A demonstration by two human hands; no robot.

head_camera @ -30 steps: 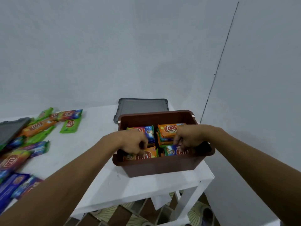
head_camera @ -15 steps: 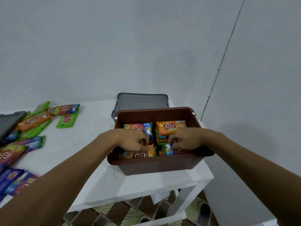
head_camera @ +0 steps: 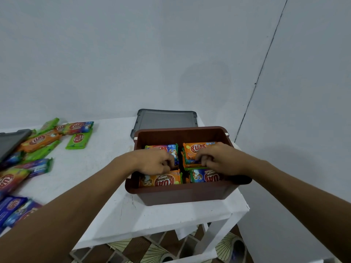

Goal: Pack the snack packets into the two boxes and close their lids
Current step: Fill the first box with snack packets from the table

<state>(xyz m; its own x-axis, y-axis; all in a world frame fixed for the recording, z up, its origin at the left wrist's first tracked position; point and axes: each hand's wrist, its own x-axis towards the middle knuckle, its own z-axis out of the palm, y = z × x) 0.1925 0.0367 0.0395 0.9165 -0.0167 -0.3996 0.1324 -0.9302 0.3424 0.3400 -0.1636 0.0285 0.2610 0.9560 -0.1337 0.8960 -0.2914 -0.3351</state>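
An open brown box (head_camera: 182,195) stands at the right end of the white table (head_camera: 106,154). Inside lie snack packets in stacks: an orange packet (head_camera: 161,180) at front left, a blue packet (head_camera: 202,175) at front right, a multicolour packet (head_camera: 161,148) at back left, an orange packet (head_camera: 197,148) at back right. My left hand (head_camera: 153,161) is inside the box, fingers curled on the near edge of the back-left packet. My right hand (head_camera: 218,159) pinches the near edge of the back-right stack. The grey lid (head_camera: 165,120) lies flat behind the box.
Several loose packets lie on the table's left part, among them a green packet (head_camera: 78,139), an orange packet (head_camera: 39,140) and blue packets (head_camera: 11,207). A second grey lid (head_camera: 11,142) shows at the far left edge. Walls close in behind and to the right; the table's corner is just right of the box.
Both hands have shifted a little farther back in the box, from the front packets onto the near edges of the back stacks. The box has stayed in place.
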